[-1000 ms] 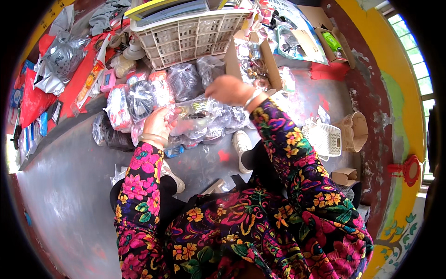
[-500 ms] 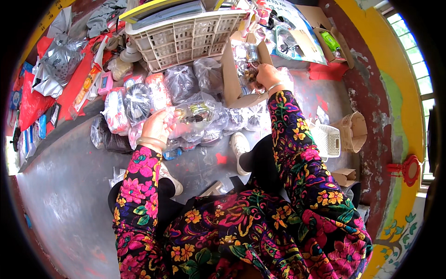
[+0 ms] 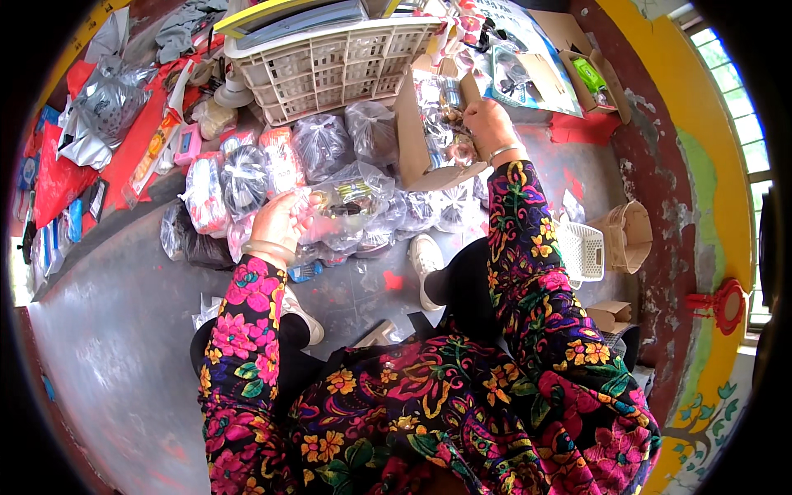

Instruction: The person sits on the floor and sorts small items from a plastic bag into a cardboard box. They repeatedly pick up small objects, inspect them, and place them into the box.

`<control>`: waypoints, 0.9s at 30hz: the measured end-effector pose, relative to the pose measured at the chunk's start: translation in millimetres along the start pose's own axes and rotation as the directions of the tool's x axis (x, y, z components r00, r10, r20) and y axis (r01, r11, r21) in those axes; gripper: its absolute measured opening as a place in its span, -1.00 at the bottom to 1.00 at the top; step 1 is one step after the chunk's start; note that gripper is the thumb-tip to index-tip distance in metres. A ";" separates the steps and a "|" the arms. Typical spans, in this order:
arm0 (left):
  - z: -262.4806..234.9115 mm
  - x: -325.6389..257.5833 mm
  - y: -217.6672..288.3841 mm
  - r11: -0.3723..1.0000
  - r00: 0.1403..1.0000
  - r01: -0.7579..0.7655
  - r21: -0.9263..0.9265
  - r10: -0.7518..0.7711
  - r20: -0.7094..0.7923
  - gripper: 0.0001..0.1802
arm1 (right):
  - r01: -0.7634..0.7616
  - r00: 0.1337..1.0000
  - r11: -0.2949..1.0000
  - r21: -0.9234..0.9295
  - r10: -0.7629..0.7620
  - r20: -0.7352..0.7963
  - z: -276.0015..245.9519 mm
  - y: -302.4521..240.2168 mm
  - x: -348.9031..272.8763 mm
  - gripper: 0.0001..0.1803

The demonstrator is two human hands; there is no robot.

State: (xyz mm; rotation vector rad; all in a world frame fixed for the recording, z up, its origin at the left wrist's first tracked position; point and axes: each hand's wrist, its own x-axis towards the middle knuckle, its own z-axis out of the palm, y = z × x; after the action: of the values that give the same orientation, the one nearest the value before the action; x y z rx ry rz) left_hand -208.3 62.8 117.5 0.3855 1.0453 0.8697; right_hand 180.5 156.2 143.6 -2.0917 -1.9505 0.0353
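Observation:
My left hand [image 3: 279, 224] pinches the edge of a clear plastic bag [image 3: 351, 202]. Inside the bag, green-and-yellow striped packets and other small things show through. Ahead and to the right, an open cardboard box [image 3: 410, 136] holds small wrapped items [image 3: 445, 124] in clear plastic. At this box's right rim is my right hand [image 3: 491, 130], its fingers curled together; what they hold, if anything, is hidden. Tied plastic bags of dark goods [image 3: 320, 147] and bags of red-and-white goods [image 3: 205, 194] lie packed around the clear bag.
Behind the bags stands a large white plastic crate [image 3: 330, 70]. Red and silver wrapping [image 3: 107, 107] clutters the left. A small white basket [image 3: 582, 252] and a brown paper container [image 3: 624, 235] stand on the right, near the wall [image 3: 652, 165]. My shoe [image 3: 426, 262] is close to the bags.
My right hand has drawn back from inside the cardboard box to its right rim, moving slightly up and right. The left hand stays at the clear bag, almost unmoved.

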 end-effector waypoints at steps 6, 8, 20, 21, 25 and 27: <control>-7.2 -2.3 1.7 1.000 1.000 0.007 0.003 -0.007 -0.022 -0.81 | -0.142 0.969 0.844 0.517 0.012 0.248 -33.0 -28.3 -4.0 -0.82; -6.5 -3.9 2.0 1.000 1.000 0.018 0.024 -0.018 -0.023 -0.81 | -0.068 0.944 0.816 0.575 -0.134 0.302 -37.7 -44.9 -8.1 -0.82; -11.5 -6.5 2.9 0.995 0.997 0.051 0.082 -0.045 -0.069 -0.79 | -0.023 0.483 0.785 0.618 -0.533 0.695 47.2 -174.1 -45.5 -0.86; -11.6 -5.9 1.8 0.996 0.996 0.047 0.082 -0.040 -0.082 -0.78 | -0.175 0.418 0.781 0.599 -0.492 0.764 47.5 -177.5 -45.6 -0.88; -13.3 -5.9 -0.1 0.997 0.995 0.035 0.071 -0.027 -0.100 -0.79 | -0.387 0.346 0.726 0.569 -0.457 0.819 67.7 -172.0 -44.4 -0.90; -11.8 -7.9 1.6 0.998 0.995 0.034 0.059 -0.028 -0.097 -0.80 | -0.239 0.391 0.809 0.537 -0.427 0.816 75.2 -171.3 -43.3 -0.88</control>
State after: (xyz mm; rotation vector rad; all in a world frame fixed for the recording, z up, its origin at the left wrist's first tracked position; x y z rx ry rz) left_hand -221.0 56.2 117.5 0.3802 1.1654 0.8373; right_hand -5.7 136.1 101.6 -1.5244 -2.0693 1.9462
